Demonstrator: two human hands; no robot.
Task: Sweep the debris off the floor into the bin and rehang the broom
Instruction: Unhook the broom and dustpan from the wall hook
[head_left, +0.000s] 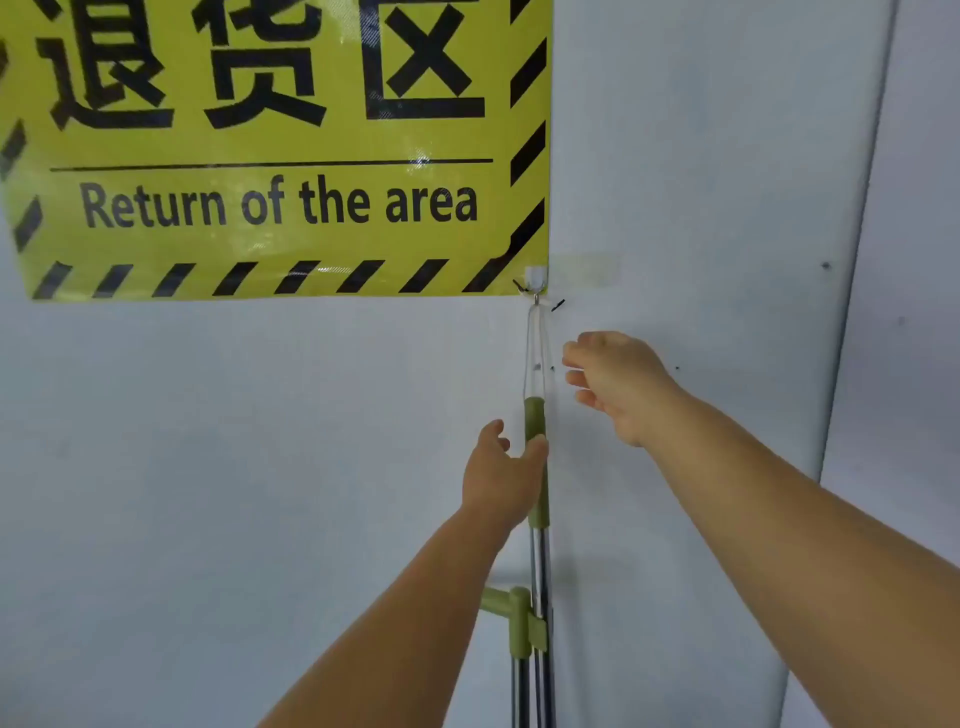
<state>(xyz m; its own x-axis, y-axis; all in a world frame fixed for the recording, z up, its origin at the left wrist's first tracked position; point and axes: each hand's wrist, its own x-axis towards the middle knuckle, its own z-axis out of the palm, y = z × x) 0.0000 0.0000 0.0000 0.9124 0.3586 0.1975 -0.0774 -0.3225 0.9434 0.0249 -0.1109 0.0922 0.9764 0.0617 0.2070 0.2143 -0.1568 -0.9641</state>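
I am at the wall with the broom (537, 519) hanging by its clear loop (535, 348) from the small white hook (535, 278) at the lower right corner of the yellow sign (275, 150). My left hand (501, 475) sits on the green grip of the handle, thumb laid over the front of it and fingers reaching behind; the hold looks loose, more a cradle than a clench. My right hand (610, 382) is just beside the loop, fingers relaxed and spread, holding nothing. A second green-capped handle is clipped alongside the steel shaft lower down, probably the dustpan riding with it. Neither floor nor bin shows, so I cannot tell from here whether this is taking the broom down or putting it back; either way the step turns on the loop and the hook. To do it well I would keep the left hand bearing the weight of the handle so the loop goes slack, then use the right fingertips to guide the loop squarely over the hook's tip rather than dragging it sideways. The hook looks like a stick-on type, so I judge a downward jerk could tear it off the wall. If rehanging, I would ease the weight on slowly and let go only once the shaft hangs plumb against the wall without swinging.
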